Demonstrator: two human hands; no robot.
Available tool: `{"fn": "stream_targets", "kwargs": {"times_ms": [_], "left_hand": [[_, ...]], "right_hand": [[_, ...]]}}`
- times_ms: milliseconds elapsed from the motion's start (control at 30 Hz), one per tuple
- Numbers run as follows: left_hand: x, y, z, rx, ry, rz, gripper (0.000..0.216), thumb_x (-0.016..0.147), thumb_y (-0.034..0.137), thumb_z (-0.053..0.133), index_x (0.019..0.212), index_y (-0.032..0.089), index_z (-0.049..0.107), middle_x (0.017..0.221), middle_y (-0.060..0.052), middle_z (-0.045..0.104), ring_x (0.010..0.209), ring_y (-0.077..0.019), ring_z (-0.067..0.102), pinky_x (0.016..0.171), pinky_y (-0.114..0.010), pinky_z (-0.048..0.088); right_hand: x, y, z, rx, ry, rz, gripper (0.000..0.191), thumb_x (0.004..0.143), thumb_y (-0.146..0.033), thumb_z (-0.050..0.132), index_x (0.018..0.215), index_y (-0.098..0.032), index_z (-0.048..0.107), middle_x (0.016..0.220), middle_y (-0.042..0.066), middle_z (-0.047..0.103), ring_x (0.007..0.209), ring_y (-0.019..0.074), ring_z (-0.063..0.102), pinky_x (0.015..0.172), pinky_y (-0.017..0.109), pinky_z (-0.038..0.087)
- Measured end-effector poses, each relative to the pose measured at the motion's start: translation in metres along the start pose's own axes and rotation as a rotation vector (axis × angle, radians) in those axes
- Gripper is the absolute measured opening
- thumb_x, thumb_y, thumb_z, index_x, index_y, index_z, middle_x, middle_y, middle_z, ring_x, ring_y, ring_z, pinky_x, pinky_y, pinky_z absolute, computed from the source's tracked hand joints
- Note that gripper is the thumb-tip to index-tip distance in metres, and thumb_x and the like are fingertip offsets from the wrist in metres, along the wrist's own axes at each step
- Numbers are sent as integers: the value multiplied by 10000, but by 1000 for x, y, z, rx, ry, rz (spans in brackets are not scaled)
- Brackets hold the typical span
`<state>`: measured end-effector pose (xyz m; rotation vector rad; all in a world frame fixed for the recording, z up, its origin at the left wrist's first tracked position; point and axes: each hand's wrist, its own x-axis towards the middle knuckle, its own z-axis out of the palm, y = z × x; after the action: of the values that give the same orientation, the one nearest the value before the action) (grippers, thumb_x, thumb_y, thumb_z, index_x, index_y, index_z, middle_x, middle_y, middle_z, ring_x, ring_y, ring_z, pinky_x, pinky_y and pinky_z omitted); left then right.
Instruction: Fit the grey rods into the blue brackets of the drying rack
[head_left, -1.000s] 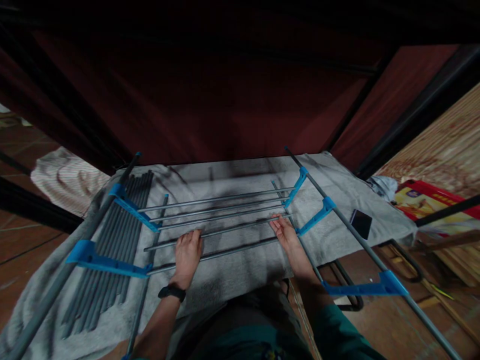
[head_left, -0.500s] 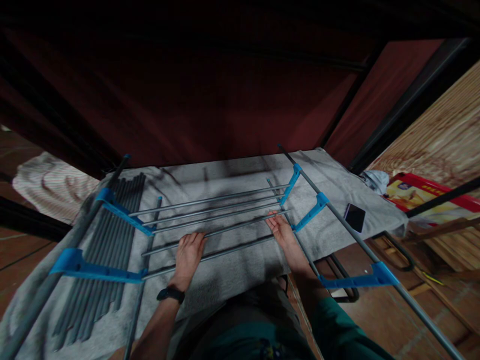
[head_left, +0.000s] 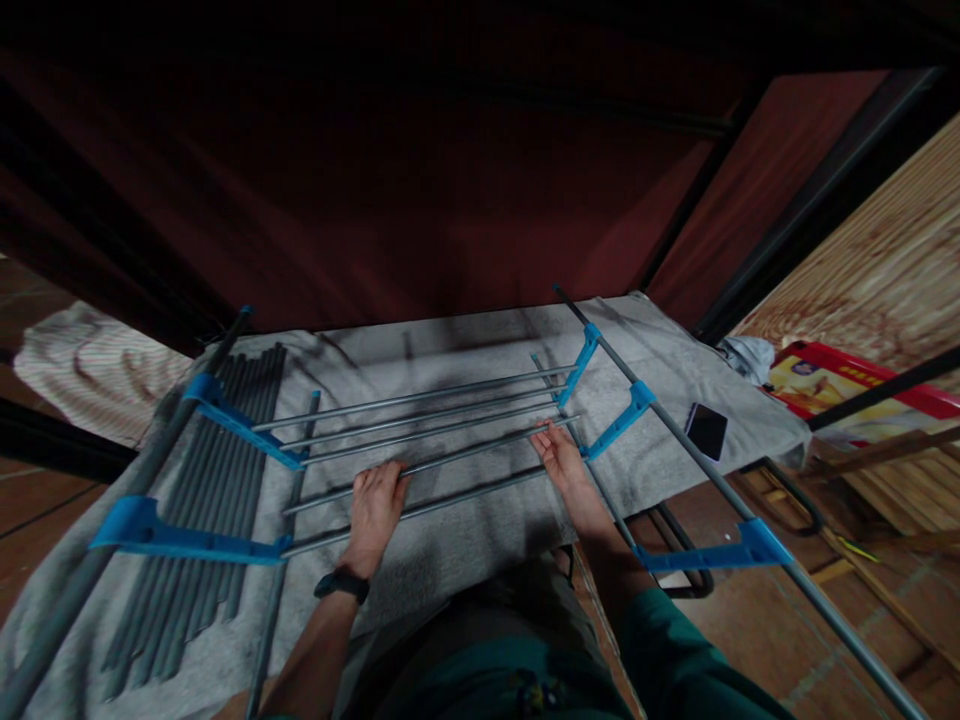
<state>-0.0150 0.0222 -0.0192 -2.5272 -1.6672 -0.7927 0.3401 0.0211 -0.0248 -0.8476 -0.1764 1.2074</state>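
Both my hands are on one loose grey metal tube (head_left: 465, 453), held across a rack frame of grey poles and blue plastic brackets. My left hand (head_left: 377, 508) wraps over the tube left of its middle. My right hand (head_left: 559, 458) grips it near its right end, which sticks out past my fingers beside a blue bracket (head_left: 619, 420). The tube's left end lies free, short of the left poles. Farther back, several tubes span from the left blue bracket (head_left: 244, 420) to the right one (head_left: 577, 365). One nearer tube (head_left: 472, 497) runs from the front left bracket (head_left: 187, 535) beneath my hands.
A bundle of several grey tubes (head_left: 199, 520) lies on the grey cloth (head_left: 420, 350) at the left. A phone (head_left: 706, 432) rests on the cloth at the right. Beyond are a red and yellow box (head_left: 855, 390), a wooden chair-like frame (head_left: 862, 570) and a striped cloth (head_left: 97, 370).
Almost nothing differs. The view has shifted slightly, and both hands keep their hold on the same tube in about the same place.
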Motion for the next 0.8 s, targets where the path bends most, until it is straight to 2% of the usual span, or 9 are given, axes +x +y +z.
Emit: {"fn": "stream_targets", "kwargs": {"times_ms": [267,433,800], "left_hand": [[2,4,-4,2,-22,1,286,1042,358,412,1057,212,658,983,-91,742,973,-290,674,951,-462,442],[3,6,-5,3,-24,-1,313,1037,372,420,1103,214,681,997,-93,754,980,-283,676,956,-444,440],[0,6,-2,16,-35,-53,230,990,214,456,1082,216,667,1013,-93,752,990,-286,672,952,-444,446]], "right_hand": [[0,-2,0,-36,-53,-5,100,879,-198,698,840,-216,609,864,-25,715,878,121,640,891,287,536],[-2,-2,-2,-38,-70,0,93,852,-168,711,857,-210,629,901,-26,728,906,117,654,939,302,526],[4,2,-10,-52,-77,-25,152,772,-207,813,820,-240,673,915,-18,745,923,141,703,949,337,555]]}}
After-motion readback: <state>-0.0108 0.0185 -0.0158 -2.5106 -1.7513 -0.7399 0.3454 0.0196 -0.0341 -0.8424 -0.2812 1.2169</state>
